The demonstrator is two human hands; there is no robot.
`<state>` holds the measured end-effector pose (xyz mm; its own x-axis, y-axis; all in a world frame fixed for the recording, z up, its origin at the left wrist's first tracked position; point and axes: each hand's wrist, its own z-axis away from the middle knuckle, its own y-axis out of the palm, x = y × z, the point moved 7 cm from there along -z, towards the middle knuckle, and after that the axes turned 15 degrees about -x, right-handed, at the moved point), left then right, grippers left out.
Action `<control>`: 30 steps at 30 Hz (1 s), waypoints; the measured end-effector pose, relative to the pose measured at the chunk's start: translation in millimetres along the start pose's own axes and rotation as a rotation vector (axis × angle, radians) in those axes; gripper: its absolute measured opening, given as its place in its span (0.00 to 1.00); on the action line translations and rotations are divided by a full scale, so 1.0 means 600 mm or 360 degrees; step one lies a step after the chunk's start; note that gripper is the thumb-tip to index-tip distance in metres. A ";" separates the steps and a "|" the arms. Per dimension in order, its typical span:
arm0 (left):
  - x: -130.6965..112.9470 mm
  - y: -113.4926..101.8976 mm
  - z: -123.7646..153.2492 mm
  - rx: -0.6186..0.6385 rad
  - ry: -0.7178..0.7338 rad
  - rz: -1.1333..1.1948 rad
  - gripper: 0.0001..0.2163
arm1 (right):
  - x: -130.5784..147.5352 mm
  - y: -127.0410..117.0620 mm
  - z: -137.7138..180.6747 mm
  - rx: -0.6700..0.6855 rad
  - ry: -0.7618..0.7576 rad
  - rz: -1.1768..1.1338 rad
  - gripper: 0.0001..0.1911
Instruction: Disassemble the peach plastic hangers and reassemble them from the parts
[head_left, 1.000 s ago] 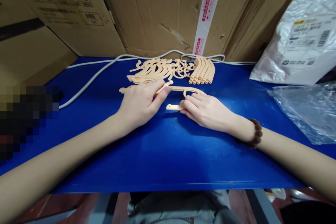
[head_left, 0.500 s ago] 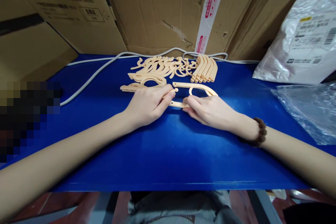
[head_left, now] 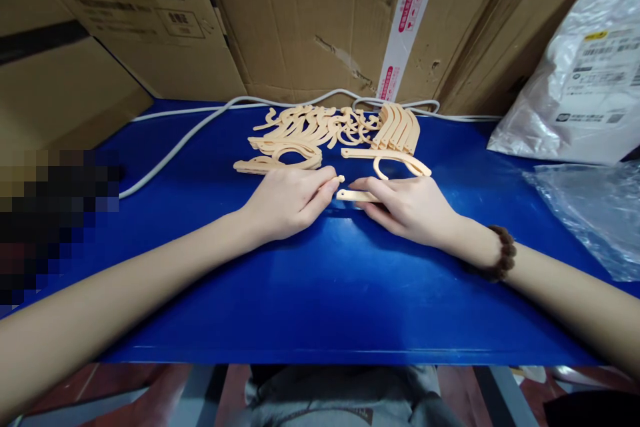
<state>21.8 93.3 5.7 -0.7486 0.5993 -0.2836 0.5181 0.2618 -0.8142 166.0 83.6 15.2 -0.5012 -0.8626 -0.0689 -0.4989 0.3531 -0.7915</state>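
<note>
My left hand (head_left: 300, 203) is closed, thumb against fingers, around a beige plastic piece (head_left: 341, 179). Only its small rounded tip shows past the fingertips. Facing it, my right hand (head_left: 407, 207) grips a beige hanger arm (head_left: 350, 195) whose holed end points toward the left hand; the rest is under the fingers. The two pieces are apart. Just beyond the right hand lies another curved hanger arm (head_left: 385, 155) with a hook-like piece (head_left: 379, 170) beside it. Behind the left hand sit folded hanger parts (head_left: 285, 157).
Loose beige hooks (head_left: 310, 125) and a row of curved arms (head_left: 400, 127) lie at the back of the blue table (head_left: 310, 300). A white cable (head_left: 175, 157) runs behind them, against cardboard boxes (head_left: 310, 20). On the right are a labelled plastic parcel (head_left: 565, 107) and clear film (head_left: 590, 213).
My right hand has drawn a little to the right with its hanger arm, and its fingers are looser. The gap between the two hands' pieces is wider. The view has shifted slightly.
</note>
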 end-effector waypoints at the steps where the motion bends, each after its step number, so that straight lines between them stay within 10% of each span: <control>1: 0.000 0.000 0.000 -0.0005 0.0007 0.0001 0.19 | -0.001 0.000 0.001 0.0001 0.0007 0.0014 0.13; 30: -0.012 -0.002 -0.002 0.0158 0.0153 0.0105 0.15 | 0.011 -0.010 0.002 -0.0098 -0.0162 0.0352 0.16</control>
<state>26.9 89.7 9.5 -0.6685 0.6839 -0.2922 0.5180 0.1461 -0.8428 166.8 75.6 18.6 -0.5307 -0.7929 -0.2993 -0.4287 0.5558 -0.7122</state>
